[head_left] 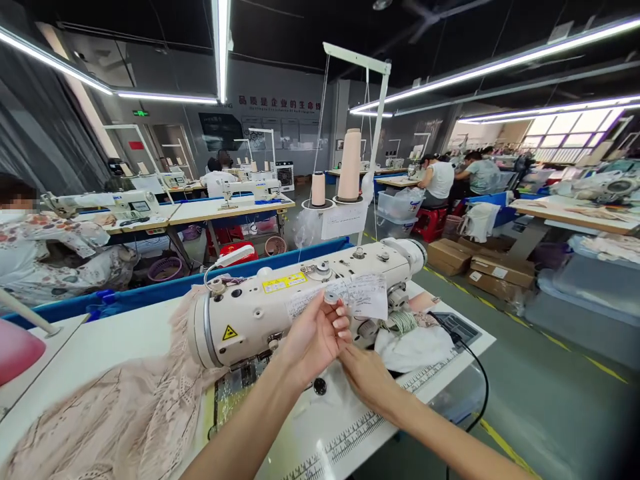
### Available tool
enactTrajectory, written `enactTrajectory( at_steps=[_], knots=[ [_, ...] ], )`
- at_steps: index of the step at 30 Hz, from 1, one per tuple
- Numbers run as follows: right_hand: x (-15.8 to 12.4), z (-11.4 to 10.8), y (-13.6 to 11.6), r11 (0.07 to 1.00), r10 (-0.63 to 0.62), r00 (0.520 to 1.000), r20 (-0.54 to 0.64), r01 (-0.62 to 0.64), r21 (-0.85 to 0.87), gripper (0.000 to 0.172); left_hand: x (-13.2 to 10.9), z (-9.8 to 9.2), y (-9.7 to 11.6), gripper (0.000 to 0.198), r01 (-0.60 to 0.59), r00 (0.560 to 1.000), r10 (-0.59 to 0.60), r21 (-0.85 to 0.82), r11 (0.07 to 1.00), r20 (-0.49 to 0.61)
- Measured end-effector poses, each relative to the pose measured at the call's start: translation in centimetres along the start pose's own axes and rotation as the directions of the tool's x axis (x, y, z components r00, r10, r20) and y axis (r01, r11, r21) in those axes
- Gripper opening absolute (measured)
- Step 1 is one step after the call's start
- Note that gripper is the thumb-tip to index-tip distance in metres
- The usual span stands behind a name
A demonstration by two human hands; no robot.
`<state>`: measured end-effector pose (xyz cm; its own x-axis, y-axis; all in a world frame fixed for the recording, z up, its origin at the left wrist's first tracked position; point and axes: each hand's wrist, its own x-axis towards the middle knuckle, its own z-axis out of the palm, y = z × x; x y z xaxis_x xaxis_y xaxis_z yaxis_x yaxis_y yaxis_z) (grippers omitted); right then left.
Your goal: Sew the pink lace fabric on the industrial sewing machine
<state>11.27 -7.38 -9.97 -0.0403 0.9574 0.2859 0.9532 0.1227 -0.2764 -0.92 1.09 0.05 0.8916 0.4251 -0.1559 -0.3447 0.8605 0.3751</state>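
My left hand (320, 333) is raised in front of the sewing machine (245, 313), palm turned up. Its thumb and forefinger pinch a small silvery bobbin (331, 298). Just below and to the right, my right hand (365, 375) meets the left one, fingers curled together and partly hidden; what they hold, if anything, I cannot make out. Behind the bobbin, a handwritten paper (369, 297) is fixed to the machine's body. Pale pink lace fabric (125, 413) lies under the machine's left end and spreads over the table.
Two thread cones (349, 163) stand on a rack behind the machine. White cloth (417, 347) and a black cable (483, 373) lie at the right of the table (330, 447), which has a printed ruler edge. Several people work at other machines; cardboard boxes (500, 275) sit on the floor.
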Motion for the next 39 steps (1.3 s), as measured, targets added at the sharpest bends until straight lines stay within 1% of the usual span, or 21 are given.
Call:
enactTrajectory(
  at_steps=[1,2,3,4,5,6,8,9,10,12,14,17,20,27,33,37,39],
  knots=[
    [-1.0,-0.7,0.5,0.996,0.044,0.999,-0.01,-0.043,0.084,0.036,0.0,-0.1,0.0,0.039,0.001,1.0,-0.001,-0.007,1.0,0.008],
    [-1.8,-1.6,1.0,0.982,0.094,0.995,-0.03,-0.087,0.167,0.038,0.0,-0.1,0.0,0.039,0.001,1.0,-0.001,-0.013,1.0,0.014],
    [-2.4,-2.7,1.5,0.967,0.142,0.988,-0.051,-0.128,0.22,0.035,0.0,-0.2,-0.1,0.039,0.004,1.0,-0.003,-0.018,1.0,0.017],
    [-2.7,-3.9,1.9,0.958,0.178,0.982,-0.064,-0.158,0.238,0.029,0.0,-0.2,-0.1,0.039,0.008,1.0,-0.007,-0.021,1.0,0.018],
    [-2.7,-5.2,2.2,0.963,0.192,0.975,-0.112,-0.165,0.215,0.025,0.1,-0.2,-0.2,0.039,0.011,1.0,-0.011,-0.02,1.0,0.016],
    [-2.4,-6.4,2.5,0.979,0.156,0.971,-0.182,-0.128,0.157,0.025,0.1,-0.2,-0.3,0.039,0.014,1.0,-0.014,-0.018,1.0,0.01],
    [-1.0,-8.7,2.8,0.998,-0.02,0.946,-0.325,0.0,-0.06,0.027,0.2,-0.2,-0.4,0.039,0.012,1.0,-0.012,-0.01,1.0,-0.006],
    [0.0,-9.7,2.8,0.981,-0.104,0.923,-0.371,0.033,-0.192,0.027,0.3,-0.2,-0.4,0.039,0.011,1.0,-0.011,-0.006,1.0,-0.013],
    [1.2,-10.5,2.8,0.947,-0.179,0.902,-0.393,0.049,-0.318,0.026,0.3,-0.2,-0.5,0.039,0.011,1.0,-0.011,-0.003,1.0,-0.017],
    [3.5,-11.7,2.5,0.858,-0.262,0.905,-0.335,0.06,-0.509,0.024,0.3,-0.1,-0.5,0.04,0.012,1.0,-0.012,0.0,1.0,-0.017],
    [5.5,-12.4,2.1,0.776,-0.281,0.932,-0.23,0.08,-0.625,0.023,0.2,0.0,-0.6,0.04,0.009,1.0,-0.009,-0.002,1.0,-0.015],
    [7.4,-12.9,1.4,0.694,-0.29,0.951,-0.106,0.132,-0.707,0.021,0.1,0.1,-0.6,0.04,0.004,1.0,-0.004,-0.003,1.0,-0.006],
    [8.1,-12.9,1.1,0.66,-0.296,0.954,-0.047,0.169,-0.732,0.021,0.2,0.0,-0.5,0.04,0.005,1.0,-0.005,0.0,1.0,-0.001],
    [8.4,-12.4,1.2,0.64,-0.278,0.96,-0.037,0.156,-0.752,0.022,0.2,-0.1,-0.4,0.039,0.006,1.0,-0.007,-0.01,1.0,-0.009],
    [8.5,-12.1,1.0,0.644,-0.269,0.963,-0.028,0.158,-0.748,0.022,0.1,0.2,-0.5,0.039,0.003,0.999,-0.003,0.002,1.0,-0.05],
    [8.8,-12.1,1.0,0.642,-0.277,0.96,-0.047,0.149,-0.752,0.022,0.2,0.5,-0.6,0.041,0.004,0.999,-0.003,0.031,1.0,-0.041],
    [8.6,-12.3,1.0,0.637,-0.306,0.949,-0.07,0.15,-0.756,0.021,0.0,0.4,-0.8,0.041,0.0,1.0,0.002,0.053,0.999,-0.03]
  ],
)
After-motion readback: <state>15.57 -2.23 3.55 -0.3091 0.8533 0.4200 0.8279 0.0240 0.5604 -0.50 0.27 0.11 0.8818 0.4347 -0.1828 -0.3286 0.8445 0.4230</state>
